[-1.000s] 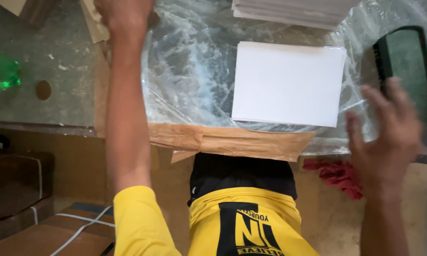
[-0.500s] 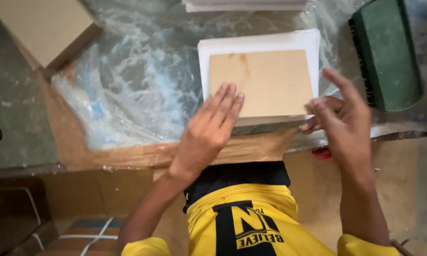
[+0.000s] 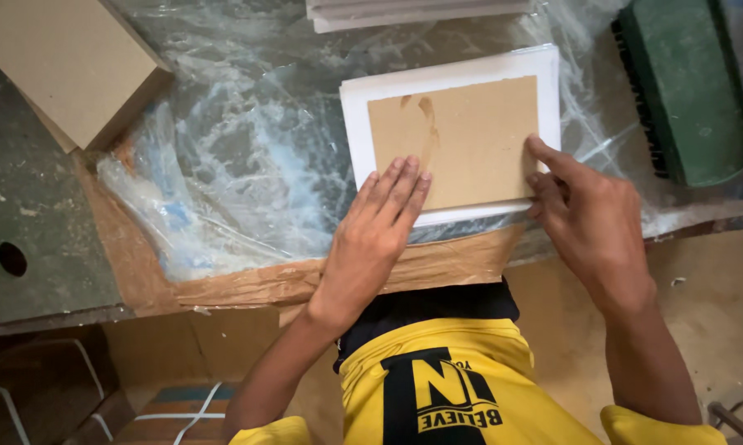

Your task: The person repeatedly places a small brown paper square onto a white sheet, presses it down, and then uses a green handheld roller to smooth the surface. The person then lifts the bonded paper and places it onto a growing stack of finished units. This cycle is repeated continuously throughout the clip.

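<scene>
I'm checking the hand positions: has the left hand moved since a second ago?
Yes. The left hand was stretched up past the far edge of the plastic sheet; it has come back toward the body and now presses flat on the brown card.

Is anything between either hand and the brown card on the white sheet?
Nothing visible. The left hand lies flat on the brown card at its lower left, the right hand presses its right edge; the card rests on the white sheet.
</scene>
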